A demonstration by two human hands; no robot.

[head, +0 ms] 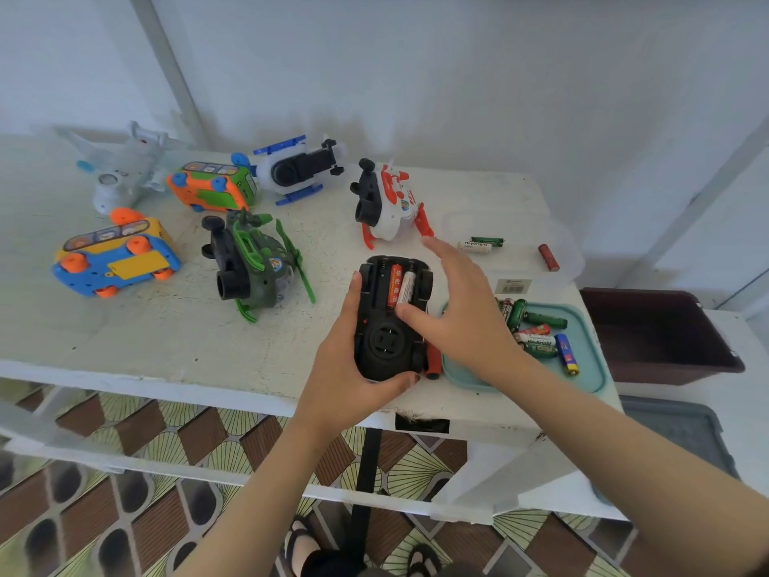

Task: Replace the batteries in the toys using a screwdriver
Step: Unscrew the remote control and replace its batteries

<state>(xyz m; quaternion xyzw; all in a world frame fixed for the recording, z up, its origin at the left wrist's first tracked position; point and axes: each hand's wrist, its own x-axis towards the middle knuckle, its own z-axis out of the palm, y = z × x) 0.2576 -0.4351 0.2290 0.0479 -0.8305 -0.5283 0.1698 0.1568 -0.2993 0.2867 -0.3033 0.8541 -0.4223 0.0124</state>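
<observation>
- A white table (174, 335) is set against a pale wall, with a patterned floor seen beneath it.
- At the table's 9 o'clock edge, a blue and yellow bus (116, 264) is laid wheels up; at 11 o'clock from it a white airplane (120, 168) is seen.
- An orange and green bus (212, 187) is laid just beside the airplane, and a green helicopter (254, 264) is tipped over at 5 o'clock from it.
- A white and blue helicopter (299, 168) and a white and red helicopter (387, 206) are lined along the far edge, near 12 o'clock.
- The black toy car (393, 318) is held belly up near the front edge, with the left hand (345, 368) curled round its 6 o'clock end.
- In its open compartment an orange battery (394, 285) and a white battery (407, 287) are lodged side by side.
- The right hand (457, 310) is spread wide, with nothing gripped; its thumb tip is touching the white battery's near end.
- A red tool handle (432, 360) is wedged between car and teal tray (584, 322).
- Loose batteries (537, 335) are heaped in the tray.
- At 12 o'clock from the tray, a clear container (524, 247) is seen with a few more batteries in it.
- A dark brown bin (657, 335) is placed at the tray's 3 o'clock.
</observation>
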